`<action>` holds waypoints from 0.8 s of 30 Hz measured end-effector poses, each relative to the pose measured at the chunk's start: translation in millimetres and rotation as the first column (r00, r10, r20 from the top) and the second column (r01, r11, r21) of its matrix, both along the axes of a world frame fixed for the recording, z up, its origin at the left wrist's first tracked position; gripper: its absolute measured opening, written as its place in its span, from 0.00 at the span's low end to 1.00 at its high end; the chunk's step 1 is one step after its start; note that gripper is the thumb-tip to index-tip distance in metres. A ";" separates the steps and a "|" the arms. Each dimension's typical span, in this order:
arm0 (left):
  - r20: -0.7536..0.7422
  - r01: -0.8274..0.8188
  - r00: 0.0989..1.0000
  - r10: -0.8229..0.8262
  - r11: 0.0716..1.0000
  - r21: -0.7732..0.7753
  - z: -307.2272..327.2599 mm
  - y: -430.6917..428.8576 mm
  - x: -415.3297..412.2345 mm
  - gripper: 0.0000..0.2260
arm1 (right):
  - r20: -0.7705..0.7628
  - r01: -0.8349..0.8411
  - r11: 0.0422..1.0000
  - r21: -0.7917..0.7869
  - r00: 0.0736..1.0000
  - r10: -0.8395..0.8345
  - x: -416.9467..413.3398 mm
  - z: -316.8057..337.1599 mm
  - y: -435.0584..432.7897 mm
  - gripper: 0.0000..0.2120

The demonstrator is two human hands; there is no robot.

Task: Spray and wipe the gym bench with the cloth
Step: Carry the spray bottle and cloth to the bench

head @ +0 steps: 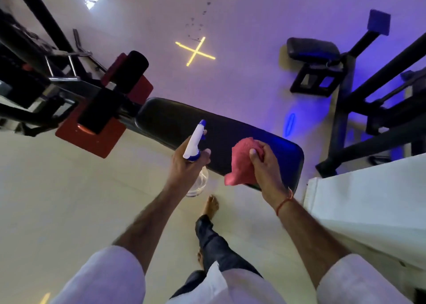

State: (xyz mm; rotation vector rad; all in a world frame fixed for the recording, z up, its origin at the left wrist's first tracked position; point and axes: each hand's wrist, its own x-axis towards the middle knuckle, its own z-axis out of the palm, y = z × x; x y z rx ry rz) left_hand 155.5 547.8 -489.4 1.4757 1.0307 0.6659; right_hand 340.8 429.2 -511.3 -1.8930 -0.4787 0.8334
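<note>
Left hand (184, 163) grips the spray bottle (194, 151) (nozzle forward), right hand (265, 163) clutches the pink cloth (239, 163) over the bench (219, 128)

Setting was a gym, indoor. Evidence: black padded bench (219, 133) on a pale glossy floor (57, 188); black steel machine frame (34, 56) with foam roller pad (134, 71) and red plates (87, 137) at the bench's far-left end; second padded station (313, 50) at right. Blue-violet lighting; yellow cross (195, 51) reflected on the floor.
</note>
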 end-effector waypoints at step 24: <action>-0.213 0.105 0.972 -0.098 0.994 0.020 -284.8 180.2 104.0 0.15 | 0.414 -0.054 0.908 -0.415 0.878 0.241 73.8 -322.7 184.0 0.32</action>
